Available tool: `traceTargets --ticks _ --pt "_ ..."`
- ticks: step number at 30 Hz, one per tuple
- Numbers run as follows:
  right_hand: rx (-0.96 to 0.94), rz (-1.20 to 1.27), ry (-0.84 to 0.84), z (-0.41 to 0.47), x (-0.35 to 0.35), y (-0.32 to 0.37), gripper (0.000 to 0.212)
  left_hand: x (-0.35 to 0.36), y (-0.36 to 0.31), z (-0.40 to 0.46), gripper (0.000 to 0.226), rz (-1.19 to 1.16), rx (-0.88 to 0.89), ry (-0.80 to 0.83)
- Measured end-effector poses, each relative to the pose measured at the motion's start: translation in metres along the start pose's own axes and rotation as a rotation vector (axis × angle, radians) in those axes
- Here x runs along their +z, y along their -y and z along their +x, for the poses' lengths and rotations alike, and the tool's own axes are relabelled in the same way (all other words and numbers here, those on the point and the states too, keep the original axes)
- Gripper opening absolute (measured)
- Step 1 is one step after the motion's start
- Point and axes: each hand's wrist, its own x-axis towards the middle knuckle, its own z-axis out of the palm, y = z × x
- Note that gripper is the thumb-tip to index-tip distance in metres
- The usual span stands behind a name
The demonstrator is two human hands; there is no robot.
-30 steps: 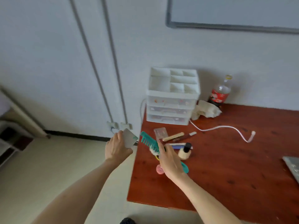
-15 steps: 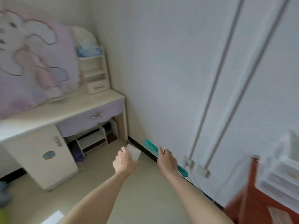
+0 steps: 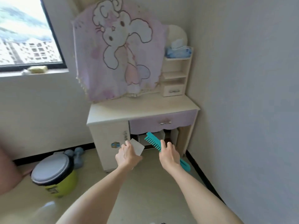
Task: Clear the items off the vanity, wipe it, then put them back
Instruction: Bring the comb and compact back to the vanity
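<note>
Person stands facing the vanity (image 3: 142, 109), both forearms raised in front, hands side by side but not touching. Left hand (image 3: 127, 155) grips a small flat pale card-like item (image 3: 137, 146), fingers curled round its lower edge; what the item is cannot be told. Right hand (image 3: 169, 155) grips a teal wide-tooth comb (image 3: 153, 140) about mid-length: toothed end points up and left toward the vanity, handle end sticks out below the wrist to the right. Both items are held in the air in front of the vanity's lower opening, short of the top. Vanity top is cream, with a lilac drawer (image 3: 163, 122) under it and a cabinet door at left. A pink cloth with a cartoon rabbit (image 3: 119, 50) hangs over the mirror part. Small shelf unit (image 3: 176, 75) at the right rear of the top; a blue tissue pack (image 3: 178, 51) on its highest shelf. On the floor left of the vanity: yellow-green bin with grey lid (image 3: 53, 177), blue dumbbells (image 3: 76, 153) behind it. Window (image 3: 27, 34) at upper left.
</note>
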Motion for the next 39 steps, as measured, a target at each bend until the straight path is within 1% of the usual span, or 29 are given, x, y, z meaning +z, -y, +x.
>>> traceTargets --ticks 5,11,14,17,19,22,26,29,33,37,39 --pt "-0.116 0.021 0.029 0.122 0.007 0.033 0.048 -0.015 -0.003 0.101 0.062 0.014 -0.105 -0.044" --pt "-0.210 0.051 0.048 0.245 0.004 0.073 0.043 -0.033 -0.008 0.206 0.059 0.017 -0.167 -0.073" --pt "-0.256 0.047 0.077 0.292 0.021 0.091 0.041 -0.030 -0.002 0.254 0.061 0.022 -0.190 -0.056" --pt "-0.273 0.015 0.125 0.335 0.042 0.105 0.045 -0.019 0.009 0.304 0.064 0.031 -0.210 -0.018" --pt "-0.265 -0.009 0.153 0.369 0.057 0.114 0.048 -0.013 0.016 0.344 0.061 0.028 -0.213 0.007" --pt "-0.231 -0.019 0.157 0.428 0.079 0.130 0.047 -0.009 0.025 0.413 0.059 -0.003 -0.173 0.035" --pt "-0.165 0.006 0.178 0.497 0.098 0.151 0.046 -0.009 0.032 0.492 0.064 -0.010 -0.139 0.030" --pt "-0.147 -0.001 0.198 0.541 0.109 0.163 0.049 -0.004 0.037 0.542 0.071 0.035 -0.041 0.044" --pt "-0.125 0.041 0.293 0.577 0.129 0.171 0.053 0.011 0.047 0.589 0.076 0.104 0.057 0.134" --pt "-0.096 0.055 0.410 0.598 0.155 0.167 0.059 0.031 0.056 0.612 0.074 0.145 0.020 0.257" --pt "-0.078 0.050 0.470 0.602 0.167 0.163 0.061 0.041 0.061 0.617 0.077 0.134 0.008 0.308"
